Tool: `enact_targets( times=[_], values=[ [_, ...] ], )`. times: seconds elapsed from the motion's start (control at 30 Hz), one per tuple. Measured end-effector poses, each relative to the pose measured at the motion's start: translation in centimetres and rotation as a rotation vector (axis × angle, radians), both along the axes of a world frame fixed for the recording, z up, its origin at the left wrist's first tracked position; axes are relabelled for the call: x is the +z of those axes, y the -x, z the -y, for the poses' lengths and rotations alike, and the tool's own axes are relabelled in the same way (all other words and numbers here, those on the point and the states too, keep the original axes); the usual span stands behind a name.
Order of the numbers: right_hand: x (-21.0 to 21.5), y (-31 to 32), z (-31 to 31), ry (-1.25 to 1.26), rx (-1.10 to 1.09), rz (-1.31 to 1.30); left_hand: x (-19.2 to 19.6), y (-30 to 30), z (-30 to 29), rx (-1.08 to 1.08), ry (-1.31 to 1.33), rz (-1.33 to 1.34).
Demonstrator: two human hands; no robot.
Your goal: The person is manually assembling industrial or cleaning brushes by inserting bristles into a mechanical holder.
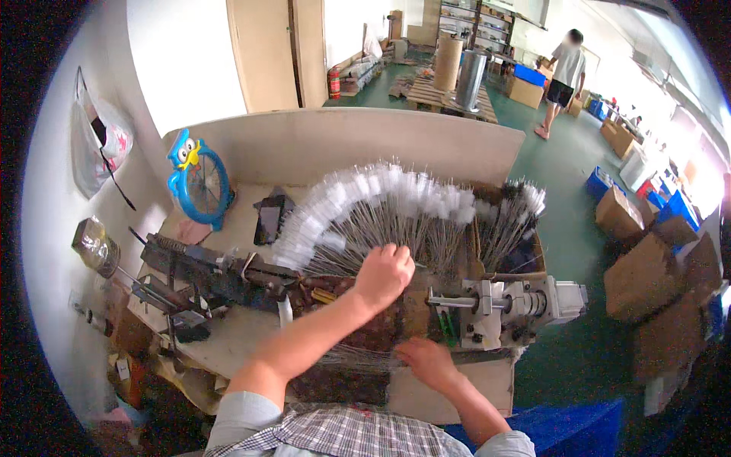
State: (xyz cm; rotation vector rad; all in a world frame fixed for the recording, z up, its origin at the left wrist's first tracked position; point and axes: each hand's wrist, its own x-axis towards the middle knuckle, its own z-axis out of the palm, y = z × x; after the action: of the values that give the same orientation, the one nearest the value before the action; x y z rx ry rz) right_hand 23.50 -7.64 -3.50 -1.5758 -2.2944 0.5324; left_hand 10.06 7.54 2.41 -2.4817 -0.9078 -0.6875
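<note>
The wire-stemmed brushes (pixel 381 199) stand in a broad fan on the surface (pixel 228 343), their white bristle heads arching from lower left up to upper right and their thin metal stems converging downward toward the middle of the work area. The left hand (pixel 384 274) reaches forward into the lower part of this fan; its grip is closed in a fist over the stems, knuckles up, gripping a bunch of them where they gather. A second, smaller cluster of brushes (pixel 512 217) with darker stems leans just to the right of the main fan.

The right hand (pixel 426 362) lies lower, at the near edge of the surface, fingers bent down onto a flat layer of thin wires (pixel 358 356); whether its grip is closed on any of them cannot be told. Just beyond this hand sits a grey metal machine unit (pixel 506 305) with a horizontal shaft pointing left toward the stems.

To the left of the left forearm runs a dark mechanical fixture (pixel 205 270) with rods and brackets. Behind it, against the beige back panel (pixel 343 141), stands a small blue fan (pixel 199 183) with a cartoon bird on its rim. A plastic bag (pixel 99 148) hangs on the white wall at left.

Beyond the panel, a green floor carries cardboard boxes (pixel 647 266) at right, and a person (pixel 565 80) stands well away.
</note>
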Motion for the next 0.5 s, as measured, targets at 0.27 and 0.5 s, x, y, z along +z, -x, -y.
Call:
enact_targets(
  times=[0.27, 0.5],
  values=[
    [4.7, -0.9, -0.3, -0.055, -0.015, 0.221, 0.1, 6.2, 0.1, 0.014, 0.143, 0.171],
    [13.7, -3.4, -4.8, -0.440, -0.307, -0.040, 3.1, 7.1, 10.2, -0.429, 0.768, 0.456]
  ],
)
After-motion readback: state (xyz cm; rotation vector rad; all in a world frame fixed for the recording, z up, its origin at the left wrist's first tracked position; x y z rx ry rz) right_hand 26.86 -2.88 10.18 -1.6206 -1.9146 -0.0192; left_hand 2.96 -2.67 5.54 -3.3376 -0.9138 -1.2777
